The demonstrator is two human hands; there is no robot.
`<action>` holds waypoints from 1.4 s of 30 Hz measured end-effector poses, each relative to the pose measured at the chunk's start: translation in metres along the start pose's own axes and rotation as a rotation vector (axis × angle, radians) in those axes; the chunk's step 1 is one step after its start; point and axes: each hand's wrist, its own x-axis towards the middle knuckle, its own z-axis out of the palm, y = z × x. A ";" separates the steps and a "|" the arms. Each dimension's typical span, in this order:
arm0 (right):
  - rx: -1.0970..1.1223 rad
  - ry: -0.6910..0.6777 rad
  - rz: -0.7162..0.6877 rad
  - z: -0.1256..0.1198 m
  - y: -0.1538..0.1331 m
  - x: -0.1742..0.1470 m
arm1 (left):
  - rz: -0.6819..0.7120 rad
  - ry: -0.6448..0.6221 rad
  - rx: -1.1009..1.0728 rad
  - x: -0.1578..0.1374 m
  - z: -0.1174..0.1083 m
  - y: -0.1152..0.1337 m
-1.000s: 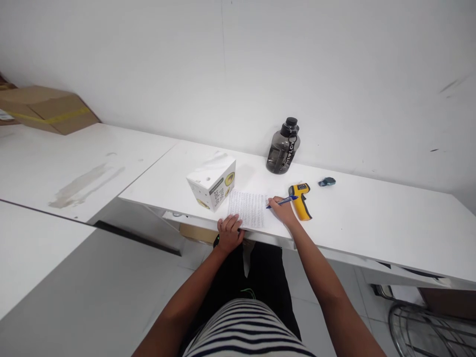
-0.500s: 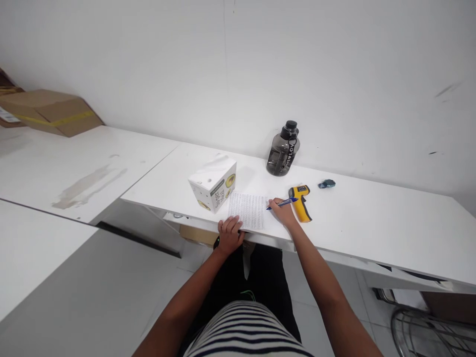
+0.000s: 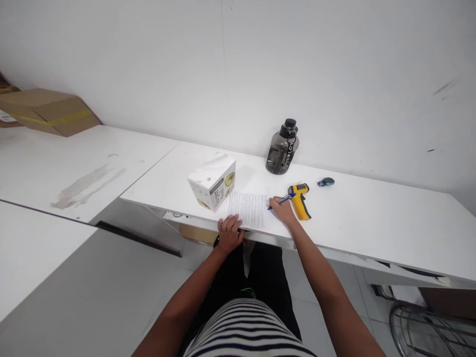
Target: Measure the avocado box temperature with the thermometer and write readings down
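Observation:
A sheet of paper [image 3: 248,209] filled with close rows of handwriting lies at the table's front edge. My left hand [image 3: 229,230] rests at its lower left corner, fingers flat, with the thumb by the table edge. To the right of the sheet, my right hand [image 3: 282,210] grips a blue pen [image 3: 286,198], its tip close to the paper's right edge. Just beyond that hand lies a yellow and black infrared thermometer [image 3: 300,202]. On the left, touching or almost touching the sheet, stands a white box [image 3: 212,182] with avocado pictures.
Near the wall stands a dark see-through water bottle [image 3: 282,148]. A small dark blue object [image 3: 326,182] lies right of it. Cardboard boxes [image 3: 50,111] sit at the far left. A metal wire rack [image 3: 427,327] is low at the right, below the white table [image 3: 372,218].
The pen in my right hand has tilted a little more steeply. My left hand stays in place on the sheet, and the view has shifted slightly.

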 end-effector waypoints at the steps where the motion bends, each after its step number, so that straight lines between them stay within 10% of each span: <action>1: 0.012 0.023 0.002 -0.001 -0.001 0.000 | -0.001 -0.001 -0.007 0.001 -0.001 0.000; 42: 0.012 0.130 0.001 -0.002 0.001 -0.004 | -0.110 -0.248 -0.158 0.042 -0.064 0.018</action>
